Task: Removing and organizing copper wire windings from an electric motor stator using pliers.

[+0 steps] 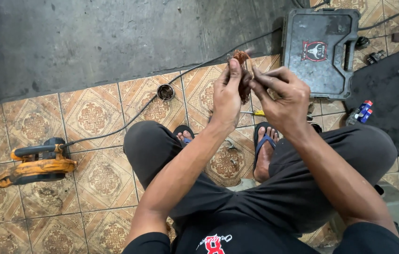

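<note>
I sit on a patterned tile floor with my knees bent and both hands raised in front of me. My left hand (226, 94) grips a small bundle of copper-coloured wire (243, 75), thumb up along its side. My right hand (281, 96) pinches the same bundle from the right with its fingertips. The lower half of the bundle is hidden between my palms. Under my hands I see my dark trousers and my feet in blue sandals (265, 146).
An orange and black power tool (35, 164) lies at the left, its black cord (129, 120) running across the tiles. A small round metal part (165, 92) sits near the cord. A grey plastic tool case (321, 49) lies at the upper right beside a black mat (392, 101) with small items. A yellow-handled screwdriver (256, 113) lies under my hands.
</note>
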